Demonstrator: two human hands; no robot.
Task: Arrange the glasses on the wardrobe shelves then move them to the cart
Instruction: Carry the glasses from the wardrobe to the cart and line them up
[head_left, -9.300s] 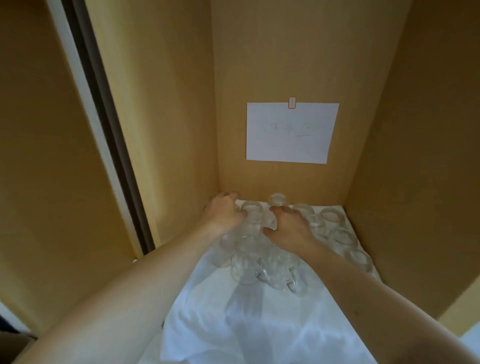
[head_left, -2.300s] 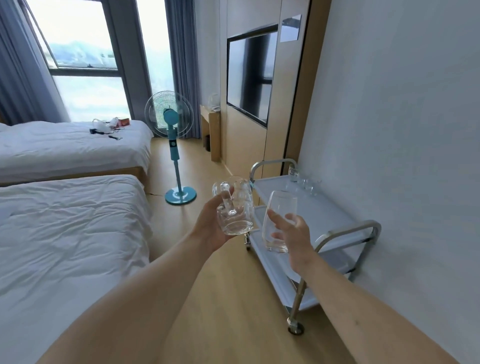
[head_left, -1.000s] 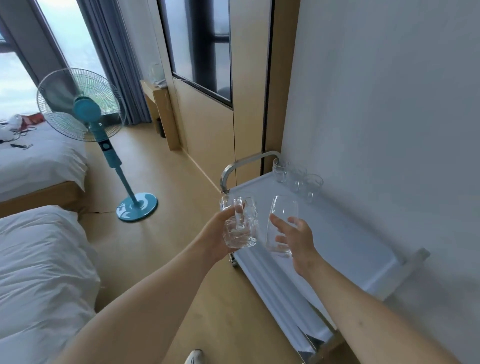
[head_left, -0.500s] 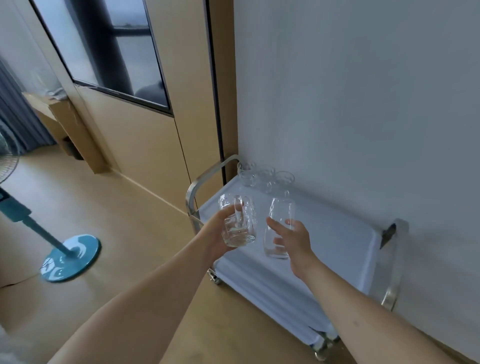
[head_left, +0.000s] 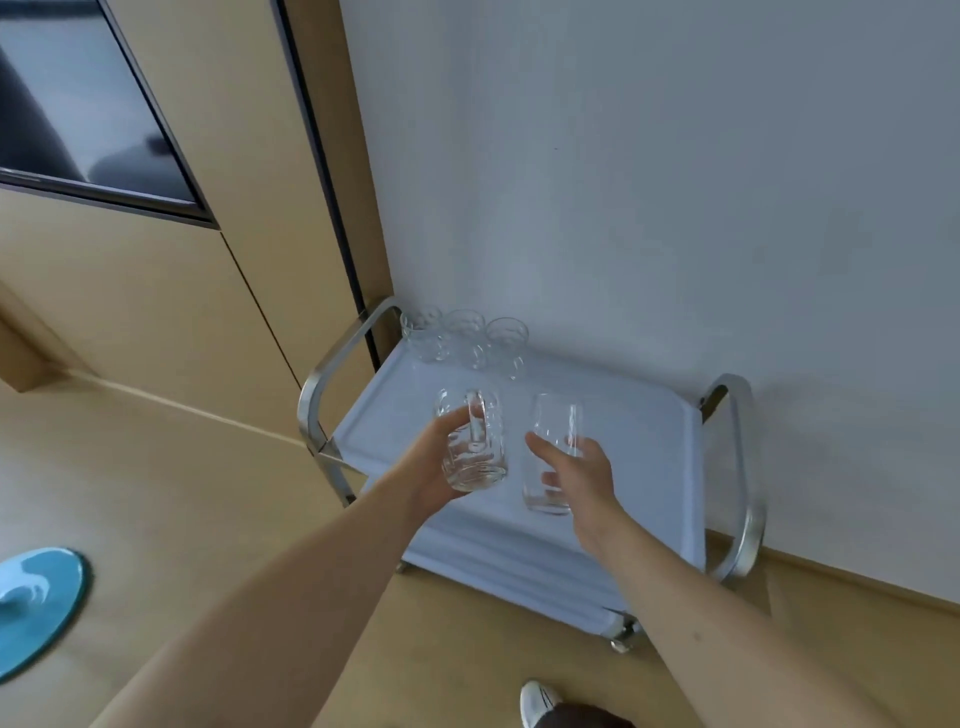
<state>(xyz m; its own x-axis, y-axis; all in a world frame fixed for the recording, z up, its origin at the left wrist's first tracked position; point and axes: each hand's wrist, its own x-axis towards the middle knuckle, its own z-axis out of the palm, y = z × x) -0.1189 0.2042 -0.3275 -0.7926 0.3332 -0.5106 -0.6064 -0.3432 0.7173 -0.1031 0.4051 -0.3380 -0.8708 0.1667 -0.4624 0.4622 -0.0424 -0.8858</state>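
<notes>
While the person stands over the cart (head_left: 644, 415), the left hand (head_left: 434, 467) grips a handled glass mug (head_left: 475, 441) and the right hand (head_left: 576, 475) wraps a tall smooth glass (head_left: 556, 431), both held above the white top tray. Three more glasses (head_left: 465, 338) stand in a row at the tray's far corner by the wall.

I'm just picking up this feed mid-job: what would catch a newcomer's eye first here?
Two bare arms reach into the middle of the view: the left hand holds a clear handled mug and the right hand a smooth clear tumbler, both above the white-topped cart. The cart stands against the pale wall, with three glasses already set in a row at its far left corner.
</notes>
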